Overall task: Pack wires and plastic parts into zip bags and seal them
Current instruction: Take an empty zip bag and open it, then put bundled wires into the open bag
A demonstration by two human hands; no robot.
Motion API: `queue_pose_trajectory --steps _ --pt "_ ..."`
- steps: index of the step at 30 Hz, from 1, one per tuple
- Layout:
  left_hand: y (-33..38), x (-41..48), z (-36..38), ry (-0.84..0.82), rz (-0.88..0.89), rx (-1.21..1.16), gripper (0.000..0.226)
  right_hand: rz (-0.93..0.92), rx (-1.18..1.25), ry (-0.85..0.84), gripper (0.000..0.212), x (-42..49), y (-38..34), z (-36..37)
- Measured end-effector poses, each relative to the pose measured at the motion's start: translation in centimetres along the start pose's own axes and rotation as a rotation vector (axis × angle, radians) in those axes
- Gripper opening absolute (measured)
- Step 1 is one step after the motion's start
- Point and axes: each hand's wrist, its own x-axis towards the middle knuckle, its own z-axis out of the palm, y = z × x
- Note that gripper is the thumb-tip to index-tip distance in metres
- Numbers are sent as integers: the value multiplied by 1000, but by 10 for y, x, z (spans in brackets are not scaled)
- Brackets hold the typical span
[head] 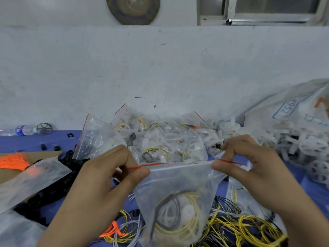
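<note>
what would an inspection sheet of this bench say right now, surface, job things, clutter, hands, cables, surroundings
surface: blue table cover, mostly buried under parts.
job's things: zip bag held up, containing coiled yellow and black wire and a white plastic part; filled bags piled behind it; white plastic wheels heaped at right; black plastic parts at left.
clutter: water bottle lying at far left.
grippers: left hand and right hand each pinch one end of the zip bag's red-lined top strip.
cables: loose yellow wires tangled at the front; orange wires at left.
surroundings: white wall behind, printed sack at right, window above.
</note>
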Motion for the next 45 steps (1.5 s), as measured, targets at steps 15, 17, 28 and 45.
queue_pose_trajectory --steps 15,17,28,45 --pt "-37 2 35 144 -347 -512 22 514 488 -726 25 -5 45 75" --pt "-43 0 43 14 -426 -571 14 608 439 -582 23 -5 52 84" --pt "-71 -15 54 -516 -596 -416 56 898 850 32 31 8 50 52" --pt "-125 -42 16 -458 -893 -118 36 792 1075 -262 107 48 -30 108"
